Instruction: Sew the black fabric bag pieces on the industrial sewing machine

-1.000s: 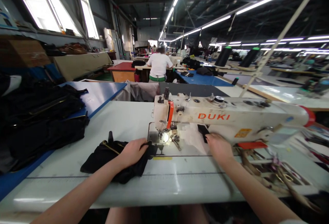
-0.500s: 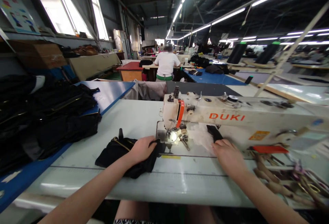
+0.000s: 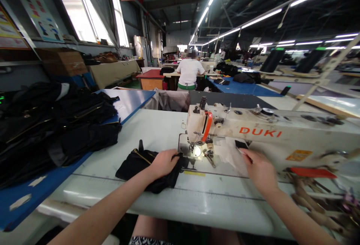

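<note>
My left hand point(image 3: 165, 162) is closed on the edge of a black fabric piece point(image 3: 135, 168) with a gold zipper, lying on the pale sewing table point(image 3: 146, 125). Its fingertips are just left of the needle area of a sewing machine point(image 3: 225, 123) marked DUKI. Under the machine's arm, my right hand point(image 3: 260, 170) pinches a slim, pale, pointed tool whose exact kind I cannot make out. The tool's tip is near a small black strip point(image 3: 241, 144) that lies over white, sheet-like material point(image 3: 230, 155).
On the left, a pile of black zippered pieces point(image 3: 70, 125) covers a blue table point(image 3: 126, 104). Tan, cord-like items and loose tools point(image 3: 312, 203) lie at the right. A person in a white shirt point(image 3: 189, 71) sits ahead, facing away.
The view has swung slightly left. My right hand has gone from lying on the black strip to a raised pinch with a slim tool showing. My left hand keeps its hold on the fabric.
</note>
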A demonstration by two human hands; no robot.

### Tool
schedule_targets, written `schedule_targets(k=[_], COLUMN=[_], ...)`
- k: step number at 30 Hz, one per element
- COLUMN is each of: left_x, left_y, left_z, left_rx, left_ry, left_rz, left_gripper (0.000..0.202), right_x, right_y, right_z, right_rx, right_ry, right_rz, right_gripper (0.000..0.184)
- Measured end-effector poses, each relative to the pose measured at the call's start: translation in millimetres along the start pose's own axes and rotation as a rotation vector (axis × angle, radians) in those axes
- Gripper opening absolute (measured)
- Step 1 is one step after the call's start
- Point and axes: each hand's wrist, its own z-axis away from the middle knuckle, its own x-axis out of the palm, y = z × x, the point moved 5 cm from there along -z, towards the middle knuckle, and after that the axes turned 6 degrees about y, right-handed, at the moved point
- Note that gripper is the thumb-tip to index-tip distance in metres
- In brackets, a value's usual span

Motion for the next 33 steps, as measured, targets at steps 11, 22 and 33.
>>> schedule_targets(k=[11, 22, 33], left_x=[0.8, -6.9, -10.8], left_y=[-7.5, -15.7, -4.5], left_z=[-3.5, 1.0, 1.3], left_rx=[-0.049, -0.115, -0.114], left_ry=[0.067, 0.128, 0.136], left_rz=[0.072, 0.318, 0.166], left_gripper=[0.019, 0.021, 0.018], right_x=[-17.4, 35.0, 21.9], right_y=[-120.6, -189.3, -130.7], right_z=[9.4, 25.4, 21.9], right_rx=[-0.344, -0.273, -0.245], right_ry=[0.002, -0.289, -0.351], right_rz=[-0.232, -0.387, -0.350], right_gripper=[0.021, 0.014, 0.025])
